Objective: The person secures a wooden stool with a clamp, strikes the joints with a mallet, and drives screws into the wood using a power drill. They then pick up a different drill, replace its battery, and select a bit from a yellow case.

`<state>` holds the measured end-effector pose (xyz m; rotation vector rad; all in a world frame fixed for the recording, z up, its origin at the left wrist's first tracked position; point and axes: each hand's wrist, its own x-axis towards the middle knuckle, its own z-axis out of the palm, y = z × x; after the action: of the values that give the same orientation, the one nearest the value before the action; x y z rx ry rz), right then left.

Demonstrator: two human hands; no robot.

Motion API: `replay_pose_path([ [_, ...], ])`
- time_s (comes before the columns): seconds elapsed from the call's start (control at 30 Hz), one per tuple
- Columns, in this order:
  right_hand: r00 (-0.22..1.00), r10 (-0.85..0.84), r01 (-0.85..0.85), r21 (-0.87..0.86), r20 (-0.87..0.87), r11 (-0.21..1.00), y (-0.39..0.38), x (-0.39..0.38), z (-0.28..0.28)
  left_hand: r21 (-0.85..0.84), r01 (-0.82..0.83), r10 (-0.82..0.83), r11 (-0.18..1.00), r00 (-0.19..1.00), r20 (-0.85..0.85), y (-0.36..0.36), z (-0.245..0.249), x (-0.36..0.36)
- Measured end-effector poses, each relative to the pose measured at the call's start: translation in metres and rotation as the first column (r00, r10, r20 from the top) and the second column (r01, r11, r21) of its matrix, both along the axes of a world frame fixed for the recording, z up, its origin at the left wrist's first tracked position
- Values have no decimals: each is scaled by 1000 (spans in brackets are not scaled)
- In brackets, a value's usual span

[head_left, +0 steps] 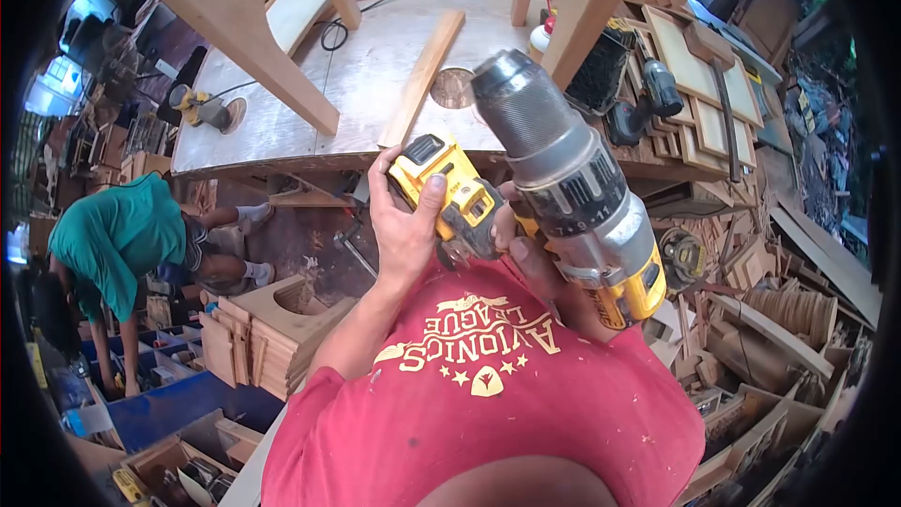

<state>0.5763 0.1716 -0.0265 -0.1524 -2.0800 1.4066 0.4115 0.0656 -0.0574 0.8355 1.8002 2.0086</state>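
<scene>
A yellow and black battery pack (pixel 449 190) sits in my left hand (pixel 402 233), gripped with the thumb across its face and the fingers around its far side. In front of my chest, my right hand (pixel 537 268) is closed around the handle of a cordless drill (pixel 587 192), which hides part of that hand. The drill is tilted, with its black chuck pointing up and away and its yellow rear end toward me. The battery pack is close beside the drill's handle, near my right fingers.
A worktable (pixel 282 136) ahead holds a wooden strip (pixel 424 75), a wooden frame (pixel 239 28) and a corded yellow power tool (pixel 199 108). Another drill (pixel 648 103) lies at right by stacked panels. At left, a person in a green shirt (pixel 122 235) bends over bins near stacked wood pieces (pixel 272 329).
</scene>
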Motion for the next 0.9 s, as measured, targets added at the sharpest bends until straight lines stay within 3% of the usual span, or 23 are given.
replay_pose_path([
  [0.07,996,72,-78,-95,-59,992,7,-2,-7,60,12,-13,998,1000,24,-4,-5,-3],
  [0.13,987,-1,-52,-325,-162,944,-3,-11,-13,107,30,-36,994,998,56,-12,3,1],
  [0.23,973,-86,-68,-625,-213,777,-20,-18,17,-97,14,-38,995,967,-252,-32,12,3],
  [0.3,918,-32,-238,-613,-395,753,-11,-20,17,49,174,-175,983,985,9,-46,7,-1],
  [0.37,818,-6,-357,-514,-576,780,-8,-29,26,231,200,-216,952,975,47,-53,20,-11],
  [0.43,683,105,-502,-360,-723,786,4,-34,33,268,183,-82,946,934,-347,-54,12,-33],
  [0.47,657,113,-532,-352,-745,770,5,-37,39,301,88,70,949,876,-477,-54,24,-42],
  [0.5,648,96,-552,-379,-756,743,3,-39,44,408,53,151,912,880,-450,-53,38,-43],
  [0.57,625,102,-614,-407,-774,677,2,-45,52,372,255,31,893,788,-615,-64,67,-56],
  [0.63,600,194,-677,-363,-776,640,-1,-56,58,416,317,73,853,716,-695,-80,100,-85],
  [0.73,580,282,-733,-339,-764,590,2,-70,55,275,365,-36,890,656,-754,-97,100,-82],
  [0.83,628,346,-740,-396,-697,544,-19,-98,56,24,338,-222,941,668,-711,-92,74,-53],
  [0.87,645,439,-757,-441,-626,482,-10,-100,48,-45,316,-261,948,687,-678,-97,69,-50],
  [0.9,670,441,-739,-476,-597,477,-18,-110,48,-19,295,-251,955,776,-579,-111,68,-53],
])
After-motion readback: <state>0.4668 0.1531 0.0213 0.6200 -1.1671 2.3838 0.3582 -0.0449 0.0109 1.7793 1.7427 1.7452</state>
